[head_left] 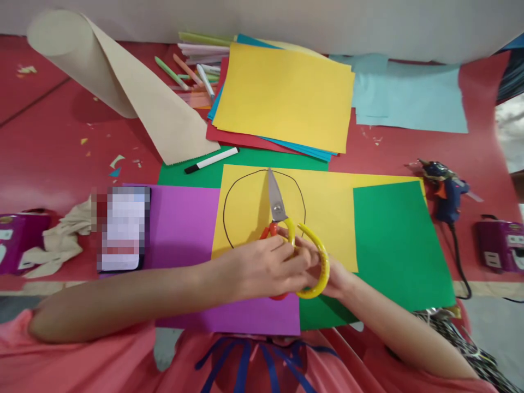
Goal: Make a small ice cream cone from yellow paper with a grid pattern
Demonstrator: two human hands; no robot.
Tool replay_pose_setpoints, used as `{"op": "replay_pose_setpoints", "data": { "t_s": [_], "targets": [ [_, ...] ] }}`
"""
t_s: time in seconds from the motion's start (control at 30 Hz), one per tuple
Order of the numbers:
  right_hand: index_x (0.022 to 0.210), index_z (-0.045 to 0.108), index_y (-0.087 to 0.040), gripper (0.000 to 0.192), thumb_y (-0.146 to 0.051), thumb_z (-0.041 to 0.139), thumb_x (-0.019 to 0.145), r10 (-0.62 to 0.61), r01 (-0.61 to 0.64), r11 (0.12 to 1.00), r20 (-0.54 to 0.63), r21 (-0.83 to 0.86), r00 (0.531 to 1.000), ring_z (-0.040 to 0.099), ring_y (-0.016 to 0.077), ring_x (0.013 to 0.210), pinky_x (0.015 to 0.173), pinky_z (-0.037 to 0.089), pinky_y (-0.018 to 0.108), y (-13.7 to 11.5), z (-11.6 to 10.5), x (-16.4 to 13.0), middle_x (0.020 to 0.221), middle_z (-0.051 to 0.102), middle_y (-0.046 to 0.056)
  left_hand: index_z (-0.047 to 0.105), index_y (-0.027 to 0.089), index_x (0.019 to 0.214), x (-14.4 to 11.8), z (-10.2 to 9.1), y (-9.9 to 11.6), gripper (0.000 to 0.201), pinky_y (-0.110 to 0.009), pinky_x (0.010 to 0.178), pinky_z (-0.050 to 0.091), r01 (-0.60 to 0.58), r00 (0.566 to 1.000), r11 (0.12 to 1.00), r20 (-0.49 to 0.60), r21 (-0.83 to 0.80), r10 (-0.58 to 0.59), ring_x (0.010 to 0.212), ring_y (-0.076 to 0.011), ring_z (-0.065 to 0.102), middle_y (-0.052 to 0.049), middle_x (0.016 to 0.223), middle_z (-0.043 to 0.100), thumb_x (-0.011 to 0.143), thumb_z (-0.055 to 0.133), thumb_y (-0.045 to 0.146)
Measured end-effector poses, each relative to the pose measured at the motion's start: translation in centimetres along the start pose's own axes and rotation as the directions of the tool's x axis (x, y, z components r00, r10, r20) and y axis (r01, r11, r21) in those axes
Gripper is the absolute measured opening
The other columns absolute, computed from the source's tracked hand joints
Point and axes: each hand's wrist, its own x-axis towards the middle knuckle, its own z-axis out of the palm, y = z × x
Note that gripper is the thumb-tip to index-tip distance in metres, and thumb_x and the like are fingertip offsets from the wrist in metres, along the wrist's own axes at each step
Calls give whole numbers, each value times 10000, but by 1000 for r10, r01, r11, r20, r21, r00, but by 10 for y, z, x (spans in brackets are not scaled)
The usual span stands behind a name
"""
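Head view: nearest the camera, two bare forearms are brought together over the sheets. The left hand (pixel 266 267) is curled with its fingers laid over the handles of the scissors (pixel 286 234), and the right hand (pixel 327 270) is closed around the yellow handle loop from the other side, so the scissors are gripped by both hands at once. The blades are shut and pointed away from the person, resting on the yellow sheet (pixel 327 213), inside a circle (pixel 229 196) drawn in black line. A purple sheet (pixel 184 218) is seen to the left of it and a green sheet (pixel 393 240) to the right. A black marker (pixel 210 160) is laid just beyond the yellow sheet. Farther off, a stack of coloured paper (pixel 282 98) topped with yellow is seen, with a roll of brown paper (pixel 118 82) to its left and a glue gun (pixel 444 188) at the right.
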Motion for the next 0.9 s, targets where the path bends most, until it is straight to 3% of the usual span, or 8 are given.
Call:
{"op": "replay_pose_setpoints", "data": {
  "t_s": [0.2,0.27,0.3,0.4,0.5,0.67,0.8,0.9],
  "targets": [
    [1182,587,-332,579,-120,758,672,-174,173,979,-6,-109,985,688,131,892,823,571,262,-6,-10,-18,998,705,-20,595,271,1198,1,-22,-7,311,-337,1066,417,-118,991,976,-78,-182,105,1053,-173,589,-28,1364,552,948,440,168],
    [1168,569,-315,529,-140,747,702,-219,213,962,-17,-172,976,687,118,723,692,581,248,-10,-14,-29,857,686,-32,582,266,1215,1,-24,-29,317,-322,1047,434,12,998,950,56,-313,6,1083,-173,595,-27,1312,597,938,462,170],
    [1164,555,-306,490,-170,736,730,-254,243,946,-25,-214,967,659,108,599,577,560,230,-12,-16,-36,765,658,-43,594,275,1179,1,-21,-44,305,-335,1025,447,216,975,926,116,-309,-189,1075,-180,603,-21,1250,630,933,454,162],
    [1214,494,-309,420,-291,663,830,-357,300,891,-118,-340,927,512,84,371,360,407,198,-18,-24,-57,609,563,-69,495,195,1312,-6,2,-90,389,-422,1068,393,665,745,727,224,-173,-628,1228,-253,519,-94,1321,561,924,482,200],
    [1253,461,-322,449,-405,628,845,-379,274,871,-203,-409,903,460,89,313,303,321,212,-21,-29,-72,622,586,-49,464,106,1323,-13,26,-120,490,-450,1053,383,734,674,676,198,-69,-711,1248,-319,473,-168,1315,525,891,562,316],
    [1193,481,-326,475,-587,594,813,-358,228,880,-268,-416,894,419,87,274,288,260,227,-18,-33,-75,672,638,-18,595,149,1002,-14,38,-132,314,-460,975,407,774,633,626,151,-93,-760,1131,-336,497,-128,1089,563,773,684,345],
    [1201,479,-326,459,-610,543,847,-362,243,884,-256,-398,896,439,90,302,308,284,229,-16,-37,-76,701,631,-14,560,194,786,-19,30,-131,113,-354,799,449,794,607,555,275,-246,-746,907,-247,579,-64,900,592,784,636,279],
    [1196,501,-335,449,-630,514,858,-356,241,885,-245,-399,902,446,86,313,310,281,228,-17,-40,-79,730,637,-10,557,220,976,-29,21,-118,151,-286,625,414,836,529,394,372,-381,-763,664,-169,575,5,742,594,826,549,234]
  ]
}}
